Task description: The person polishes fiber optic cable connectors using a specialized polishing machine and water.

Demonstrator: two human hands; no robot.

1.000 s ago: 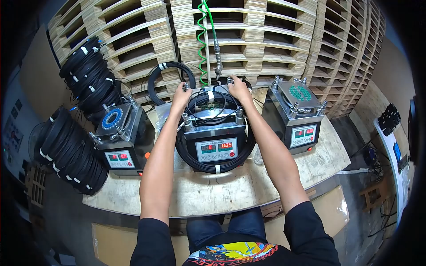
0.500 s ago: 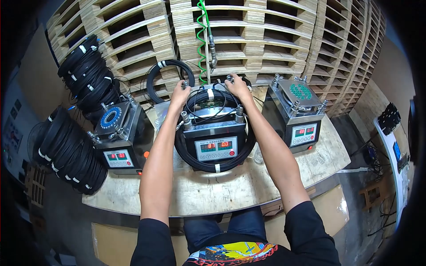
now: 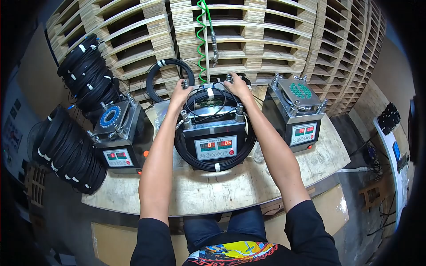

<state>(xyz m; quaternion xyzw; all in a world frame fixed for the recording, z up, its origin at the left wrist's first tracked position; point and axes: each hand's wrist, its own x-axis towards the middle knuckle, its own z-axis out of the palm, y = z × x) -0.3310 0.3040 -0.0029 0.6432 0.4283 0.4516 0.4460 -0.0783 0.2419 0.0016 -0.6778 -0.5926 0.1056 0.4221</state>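
My left hand and right hand each pinch a rear knob of the middle machine, which stands on the worktop ringed by the black coil (it dips below the display). The coil's slack crosses the top; pulling back carelessly could snag it and drag the coil askew.

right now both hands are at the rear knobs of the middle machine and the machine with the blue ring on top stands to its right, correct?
Not quite: the head view shows the machine with the blue ring on top to the left of the middle machine. The left hand and right hand are at its rear knobs.
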